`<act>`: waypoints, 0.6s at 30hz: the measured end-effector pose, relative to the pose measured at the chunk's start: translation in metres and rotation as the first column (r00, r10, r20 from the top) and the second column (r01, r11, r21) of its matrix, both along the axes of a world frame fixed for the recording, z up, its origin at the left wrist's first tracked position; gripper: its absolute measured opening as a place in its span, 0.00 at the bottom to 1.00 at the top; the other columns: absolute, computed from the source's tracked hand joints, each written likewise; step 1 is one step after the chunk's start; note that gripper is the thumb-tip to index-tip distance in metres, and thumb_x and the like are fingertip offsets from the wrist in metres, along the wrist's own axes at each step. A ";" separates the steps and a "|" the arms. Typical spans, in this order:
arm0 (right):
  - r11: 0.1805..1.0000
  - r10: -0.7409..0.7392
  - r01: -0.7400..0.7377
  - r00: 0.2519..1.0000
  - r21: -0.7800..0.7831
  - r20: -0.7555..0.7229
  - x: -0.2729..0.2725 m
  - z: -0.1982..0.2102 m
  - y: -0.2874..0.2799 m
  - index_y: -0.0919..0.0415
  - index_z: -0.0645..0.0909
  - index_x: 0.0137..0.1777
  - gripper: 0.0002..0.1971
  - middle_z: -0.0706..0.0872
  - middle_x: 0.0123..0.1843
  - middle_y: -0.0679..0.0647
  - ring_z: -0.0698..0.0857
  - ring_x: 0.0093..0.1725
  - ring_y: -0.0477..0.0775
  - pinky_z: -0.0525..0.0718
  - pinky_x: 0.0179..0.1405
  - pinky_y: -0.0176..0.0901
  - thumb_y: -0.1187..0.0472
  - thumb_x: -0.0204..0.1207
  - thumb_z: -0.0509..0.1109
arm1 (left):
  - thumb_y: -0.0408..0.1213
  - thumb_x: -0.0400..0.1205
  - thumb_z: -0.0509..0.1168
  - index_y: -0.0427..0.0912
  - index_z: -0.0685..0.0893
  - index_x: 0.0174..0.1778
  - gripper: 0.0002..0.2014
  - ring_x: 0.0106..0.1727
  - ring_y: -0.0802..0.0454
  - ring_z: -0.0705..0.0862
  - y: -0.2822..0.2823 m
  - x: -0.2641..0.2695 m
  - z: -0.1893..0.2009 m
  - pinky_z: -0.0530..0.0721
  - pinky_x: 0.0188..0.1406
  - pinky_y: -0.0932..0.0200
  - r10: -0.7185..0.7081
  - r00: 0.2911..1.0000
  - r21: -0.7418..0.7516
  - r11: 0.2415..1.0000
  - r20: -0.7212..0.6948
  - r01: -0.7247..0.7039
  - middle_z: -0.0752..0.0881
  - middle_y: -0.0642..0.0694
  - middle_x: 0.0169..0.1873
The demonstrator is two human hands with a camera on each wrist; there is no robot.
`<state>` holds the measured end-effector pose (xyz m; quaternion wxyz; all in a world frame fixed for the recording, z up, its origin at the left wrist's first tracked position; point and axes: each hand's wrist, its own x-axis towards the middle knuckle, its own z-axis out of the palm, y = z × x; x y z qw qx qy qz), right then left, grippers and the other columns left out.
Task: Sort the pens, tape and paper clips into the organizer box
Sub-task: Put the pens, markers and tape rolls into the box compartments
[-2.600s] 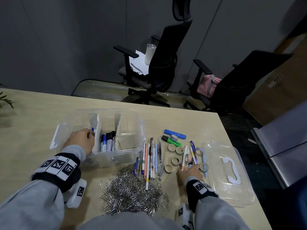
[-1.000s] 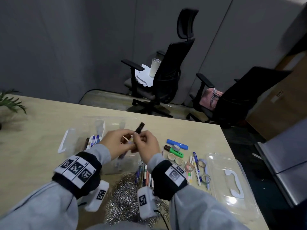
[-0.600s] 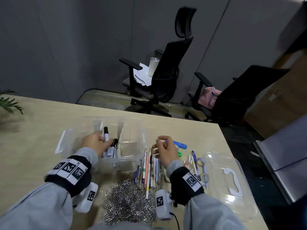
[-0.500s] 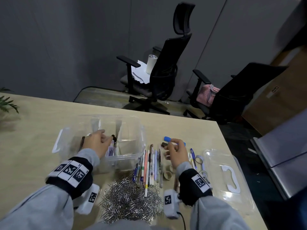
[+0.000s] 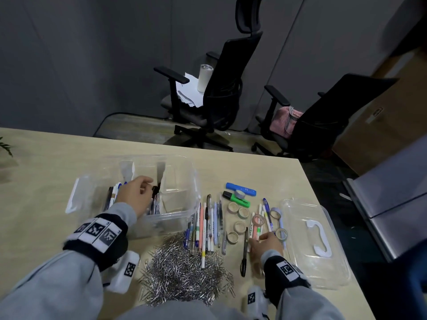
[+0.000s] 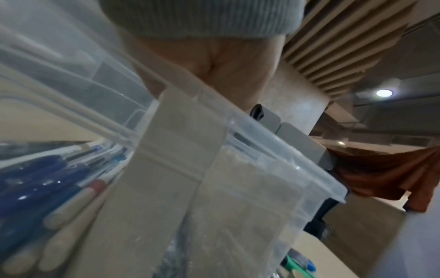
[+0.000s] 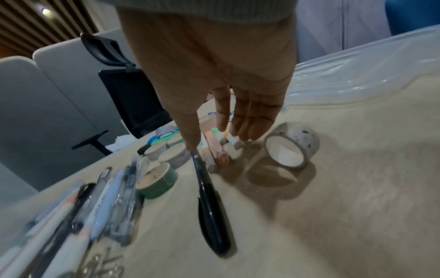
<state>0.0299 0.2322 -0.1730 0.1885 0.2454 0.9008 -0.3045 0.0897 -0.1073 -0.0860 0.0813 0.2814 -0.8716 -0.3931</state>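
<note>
The clear organizer box (image 5: 180, 212) (image 6: 262, 146) stands left of centre, with pens (image 6: 47, 178) in its left and middle compartments. My left hand (image 5: 138, 192) (image 6: 226, 65) is inside it, fingers curled over the black marker tops; its grip is hidden. My right hand (image 5: 265, 241) (image 7: 214, 141) hovers with straight fingers over pastel pens (image 7: 214, 148), its thumb touching the end of a black pen (image 5: 244, 252) (image 7: 212, 206). A row of pens (image 5: 208, 225), several tape rolls such as the speckled tape roll (image 5: 281, 234) (image 7: 290, 150), and a paper clip pile (image 5: 184, 276) lie on the table.
The box's clear lid (image 5: 300, 262) lies at the right, close to the table's right edge. A blue marker (image 5: 240, 188) and a green highlighter (image 5: 238, 199) lie behind the tape rolls. Two office chairs (image 5: 221, 93) stand beyond the far edge.
My left hand has lowered a black-capped marker into the box's middle compartment. My right hand has pulled back from the blue marker to the near pens beside the black pen.
</note>
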 end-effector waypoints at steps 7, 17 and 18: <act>0.978 0.075 -0.093 0.992 0.185 0.099 0.003 -0.010 -0.016 0.64 0.67 0.64 0.34 0.75 0.63 0.62 0.81 0.59 0.65 0.82 0.55 0.51 0.50 0.64 0.77 | 0.33 0.83 0.56 0.43 0.84 0.56 0.12 0.29 0.55 0.80 0.005 0.002 -0.006 0.72 0.27 0.64 -0.091 0.994 -0.092 0.991 0.061 0.096 0.85 0.47 0.39; 0.986 0.024 -0.051 0.986 0.160 0.167 -0.007 -0.001 -0.029 0.63 0.71 0.57 0.24 0.85 0.48 0.59 0.86 0.44 0.62 0.84 0.42 0.47 0.55 0.63 0.72 | 0.34 0.84 0.55 0.43 0.83 0.57 0.13 0.29 0.55 0.80 0.006 0.006 -0.003 0.70 0.24 0.65 -0.084 0.994 -0.116 0.989 0.069 0.092 0.87 0.46 0.42; 0.983 0.036 -0.067 0.983 0.172 0.179 -0.007 -0.002 -0.029 0.63 0.71 0.56 0.24 0.85 0.47 0.58 0.86 0.42 0.61 0.84 0.41 0.46 0.54 0.62 0.71 | 0.34 0.84 0.55 0.43 0.83 0.56 0.13 0.28 0.56 0.80 0.006 0.006 -0.003 0.70 0.24 0.65 -0.082 0.994 -0.113 0.989 0.072 0.090 0.86 0.46 0.40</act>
